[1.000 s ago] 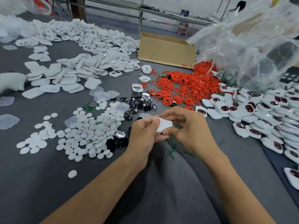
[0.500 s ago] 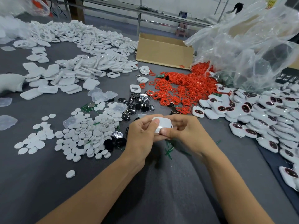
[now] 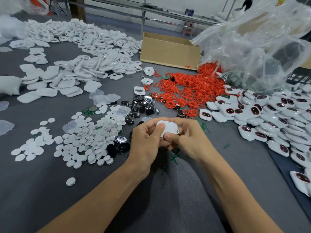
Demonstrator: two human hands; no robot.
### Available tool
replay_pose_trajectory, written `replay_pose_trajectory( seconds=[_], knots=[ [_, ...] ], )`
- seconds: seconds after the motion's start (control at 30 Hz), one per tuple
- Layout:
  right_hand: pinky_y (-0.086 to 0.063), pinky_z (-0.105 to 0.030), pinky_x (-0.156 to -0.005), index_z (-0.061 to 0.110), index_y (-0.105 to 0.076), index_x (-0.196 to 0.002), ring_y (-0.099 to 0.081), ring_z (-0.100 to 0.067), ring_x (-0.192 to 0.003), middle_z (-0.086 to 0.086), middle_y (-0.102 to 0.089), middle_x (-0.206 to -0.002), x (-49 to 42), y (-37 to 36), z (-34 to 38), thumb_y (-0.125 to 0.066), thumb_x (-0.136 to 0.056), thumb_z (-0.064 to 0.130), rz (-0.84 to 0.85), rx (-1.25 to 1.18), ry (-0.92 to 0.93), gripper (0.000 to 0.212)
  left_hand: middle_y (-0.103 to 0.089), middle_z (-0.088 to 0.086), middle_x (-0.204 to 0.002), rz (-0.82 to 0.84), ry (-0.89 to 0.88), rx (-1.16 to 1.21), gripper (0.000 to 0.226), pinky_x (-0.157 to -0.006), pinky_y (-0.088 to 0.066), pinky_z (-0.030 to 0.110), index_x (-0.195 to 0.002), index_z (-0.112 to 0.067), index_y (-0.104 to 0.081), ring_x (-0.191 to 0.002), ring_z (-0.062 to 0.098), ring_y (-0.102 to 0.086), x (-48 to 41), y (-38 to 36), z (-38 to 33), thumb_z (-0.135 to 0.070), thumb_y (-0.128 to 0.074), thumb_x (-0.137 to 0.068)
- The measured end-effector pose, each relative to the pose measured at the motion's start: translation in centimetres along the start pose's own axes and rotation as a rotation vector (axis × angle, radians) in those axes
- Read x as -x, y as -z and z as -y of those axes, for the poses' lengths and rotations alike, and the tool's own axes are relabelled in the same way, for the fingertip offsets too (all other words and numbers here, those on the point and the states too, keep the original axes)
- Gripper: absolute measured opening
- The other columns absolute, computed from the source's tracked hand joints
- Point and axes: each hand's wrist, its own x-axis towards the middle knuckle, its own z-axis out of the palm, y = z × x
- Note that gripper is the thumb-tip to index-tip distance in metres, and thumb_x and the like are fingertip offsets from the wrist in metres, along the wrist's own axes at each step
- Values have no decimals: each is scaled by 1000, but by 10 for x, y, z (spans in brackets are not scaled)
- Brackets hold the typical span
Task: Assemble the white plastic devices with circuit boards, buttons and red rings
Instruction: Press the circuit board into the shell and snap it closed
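Both hands hold one white plastic device (image 3: 168, 128) above the grey table (image 3: 50, 190), its smooth back facing me. My left hand (image 3: 145, 142) grips its left side with the thumb pressed on top. My right hand (image 3: 188, 138) grips its right side, thumb on the near edge. A heap of red rings (image 3: 185, 91) lies beyond the hands. White round buttons (image 3: 80, 140) are scattered to the left, with a green circuit board (image 3: 90, 110) behind them. Black and shiny small parts (image 3: 143, 105) lie between the buttons and the rings.
Finished white devices (image 3: 269, 115) with dark oval windows are piled at the right. Empty white shells (image 3: 84, 52) cover the far left. A cardboard box (image 3: 170, 51) stands at the back, a big clear plastic bag (image 3: 260, 47) to its right. Green plastic slivers (image 3: 175, 156) lie under my hands.
Both hands kept their hold on the white device and shifted their thumbs on it a little. The view moved slightly.
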Motion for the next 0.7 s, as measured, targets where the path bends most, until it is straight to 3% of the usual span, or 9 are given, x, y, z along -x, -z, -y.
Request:
replay_pose_trajectory(
  seconds=[0.13,0.17,0.23,0.27,0.37,0.53,0.6,0.7],
  knots=[
    [-49,-47,-79,0,-63,-116,-59,-30,-83,-34,-65,-99,2,3,6,-50,-91,-11,29,-193,39,31,-74,15,-90,52,11,86,19,-71,-61,33,-108,-7,-65,-80,26,-71,-3,1,0,1,-55,-94],
    [-50,-44,-83,-3,-62,-117,-62,-29,-84,-30,-67,-98,2,5,7,-48,-92,-9,10,-229,40,29,-74,15,-88,49,22,129,19,-73,-61,34,-109,-6,-64,-81,27,-72,-3,1,0,1,-57,-93],
    [-53,-28,-75,-9,-60,-116,-65,-21,-77,-23,-69,-91,3,8,9,-45,-94,-6,-25,-256,33,27,-74,17,-87,32,26,167,16,-74,-61,38,-106,-3,-64,-79,31,-73,-4,3,0,1,-60,-91],
    [-52,-27,-71,-12,-59,-116,-63,-21,-74,-27,-68,-89,4,8,10,-46,-94,-5,-42,-258,25,27,-74,19,-87,25,19,160,15,-73,-61,38,-104,-1,-64,-78,34,-73,-5,3,0,1,-62,-90],
    [-43,-39,-75,-7,-64,-110,-52,-28,-76,-46,-58,-86,6,5,12,-50,-93,-4,-107,-169,21,22,-74,20,-84,12,-20,125,10,-66,-62,35,-98,0,-67,-74,36,-73,-5,5,-1,0,-64,-88],
    [-48,-29,-64,2,-68,-95,-57,-13,-52,-3,-65,-54,7,3,11,-51,-91,-9,-157,-169,59,20,-73,19,-79,6,-81,126,6,-59,-61,33,-89,-3,-69,-70,34,-73,-5,5,0,1,-65,-86],
    [-51,-30,-66,7,-69,-94,-62,-11,-57,0,-68,-61,6,-2,11,-53,-91,-7,-201,-139,99,22,-74,16,-82,-5,-70,135,9,-60,-60,31,-95,-7,-70,-70,30,-73,-6,4,1,-4,-66,-87],
    [-53,-25,-72,19,-70,-94,-68,-8,-74,7,-72,-79,9,-13,8,-58,-87,-2,-411,241,310,26,-75,12,-88,-14,9,215,21,-62,-58,22,-108,-7,-68,-74,19,-73,-8,-2,2,-14,-64,-89]
  ],
)
